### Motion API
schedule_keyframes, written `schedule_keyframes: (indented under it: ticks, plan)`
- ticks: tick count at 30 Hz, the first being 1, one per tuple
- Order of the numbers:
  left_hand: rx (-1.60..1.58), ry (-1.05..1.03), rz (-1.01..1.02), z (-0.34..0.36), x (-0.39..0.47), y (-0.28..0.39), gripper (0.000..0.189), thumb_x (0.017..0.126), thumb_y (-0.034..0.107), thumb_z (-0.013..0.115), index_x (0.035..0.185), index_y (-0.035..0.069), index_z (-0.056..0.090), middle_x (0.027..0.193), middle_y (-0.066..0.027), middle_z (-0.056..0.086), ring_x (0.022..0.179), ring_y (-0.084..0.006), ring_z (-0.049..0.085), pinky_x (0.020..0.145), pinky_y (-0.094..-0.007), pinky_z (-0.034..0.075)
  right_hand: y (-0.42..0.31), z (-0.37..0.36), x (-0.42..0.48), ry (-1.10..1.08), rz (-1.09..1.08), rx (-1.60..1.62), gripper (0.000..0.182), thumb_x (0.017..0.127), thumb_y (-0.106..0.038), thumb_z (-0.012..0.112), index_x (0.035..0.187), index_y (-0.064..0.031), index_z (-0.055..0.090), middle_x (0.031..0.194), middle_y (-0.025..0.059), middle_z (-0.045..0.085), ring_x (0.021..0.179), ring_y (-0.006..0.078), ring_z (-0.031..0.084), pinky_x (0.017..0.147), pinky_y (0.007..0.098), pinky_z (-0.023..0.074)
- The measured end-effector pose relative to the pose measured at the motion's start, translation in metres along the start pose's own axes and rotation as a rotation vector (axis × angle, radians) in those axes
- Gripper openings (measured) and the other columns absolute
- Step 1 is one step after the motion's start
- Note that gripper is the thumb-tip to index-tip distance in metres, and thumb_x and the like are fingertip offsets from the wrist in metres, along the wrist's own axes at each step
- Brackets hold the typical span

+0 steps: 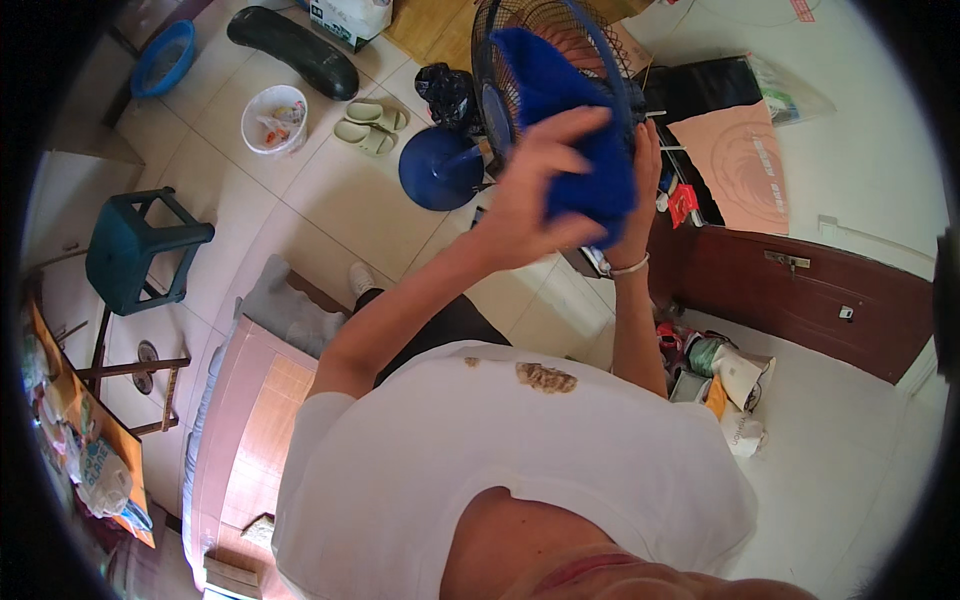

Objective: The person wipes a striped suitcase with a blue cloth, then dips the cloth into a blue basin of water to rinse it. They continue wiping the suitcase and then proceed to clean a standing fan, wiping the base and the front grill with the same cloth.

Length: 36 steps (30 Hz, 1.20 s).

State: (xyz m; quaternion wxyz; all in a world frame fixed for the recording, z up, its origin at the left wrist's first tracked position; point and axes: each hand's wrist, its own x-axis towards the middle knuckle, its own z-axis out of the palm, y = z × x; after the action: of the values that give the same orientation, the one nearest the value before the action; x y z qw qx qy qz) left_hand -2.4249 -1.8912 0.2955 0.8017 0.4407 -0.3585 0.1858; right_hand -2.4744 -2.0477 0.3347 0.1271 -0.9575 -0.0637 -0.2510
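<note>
A blue cloth (581,150) lies between my two hands, in front of the wire guard (555,37) of a standing electric fan. My left hand (536,191), blurred, is at the near side of the cloth with its fingers spread; whether it grips the cloth does not show clearly. On the other side, my right hand (643,180) is upright against the cloth's edge and beside the fan's rim, its fingers partly hidden. A bracelet circles that wrist. The fan's round blue base (441,169) stands on the tiled floor.
Left of the fan are green slippers (367,127), a lined white bin (274,120), a black bag (448,94) and a dark green stool (150,247). A dark cabinet partly draped in pink sheeting (739,165) stands to the right. Bags (731,375) lie near the brown door (810,277).
</note>
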Motion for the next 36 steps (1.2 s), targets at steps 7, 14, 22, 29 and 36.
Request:
schedule_keyframes:
  ticks: [7, 14, 22, 29, 36]
  plan:
    - [0.557, -0.115, 0.216, -0.001, 0.041, -0.073, 0.036, 0.07, 0.008, 0.064, 0.106, 0.008, 0.059, 0.13, -0.0106, 0.051, 0.123, -0.0329, 0.044, 0.097, -0.0492, 0.038, -0.001, -0.003, -0.004, -0.009, 0.072, 0.078, 0.08, 0.066, -0.01, 0.072, 0.136, -0.004, 0.034, 0.142, 0.0203, 0.03, 0.13, 0.0362, 0.031, 0.105, 0.0437, 0.0296]
    - [0.579, 0.09, -0.423, -0.092, 0.083, -0.263, 0.033, 0.091, 0.013, 0.046, 0.122, 0.003, 0.05, 0.112, -0.0201, 0.058, 0.103, -0.0337, 0.056, 0.091, -0.0384, 0.042, 0.0, 0.008, 0.004, 0.036, 0.059, 0.035, 0.078, 0.07, -0.013, 0.072, 0.136, -0.0003, 0.032, 0.142, 0.0224, 0.028, 0.131, 0.0373, 0.029, 0.105, 0.0448, 0.0283]
    - [0.603, 0.439, -0.4, -0.059, -0.042, -0.233, 0.024, 0.083, 0.001, 0.05, 0.107, 0.0, 0.048, 0.099, -0.0232, 0.051, 0.093, -0.0426, 0.05, 0.079, -0.0431, 0.042, 0.0, 0.018, -0.003, 0.07, 0.027, -0.002, 0.079, 0.067, -0.016, 0.07, 0.134, 0.0006, 0.033, 0.141, 0.0232, 0.029, 0.131, 0.0391, 0.029, 0.106, 0.047, 0.0268]
    - [0.392, 0.102, -0.016, 0.023, -0.053, -0.086, 0.024, 0.066, 0.006, 0.067, 0.088, 0.008, 0.058, 0.101, -0.0126, 0.05, 0.094, -0.0307, 0.051, 0.085, -0.047, 0.037, 0.011, 0.019, 0.002, 0.079, 0.055, -0.006, 0.085, 0.071, -0.021, 0.069, 0.138, 0.0012, 0.023, 0.141, 0.0207, 0.028, 0.131, 0.0353, 0.029, 0.107, 0.0447, 0.0255]
    - [0.729, 0.411, -0.24, -0.047, 0.04, -0.225, 0.027, 0.078, 0.013, 0.063, 0.102, 0.005, 0.054, 0.093, -0.0164, 0.051, 0.089, -0.0346, 0.049, 0.077, -0.0469, 0.038, 0.01, 0.014, -0.006, 0.067, 0.092, -0.005, 0.087, 0.077, -0.031, 0.068, 0.14, 0.003, 0.019, 0.142, 0.0183, 0.028, 0.131, 0.0322, 0.031, 0.104, 0.0437, 0.032]
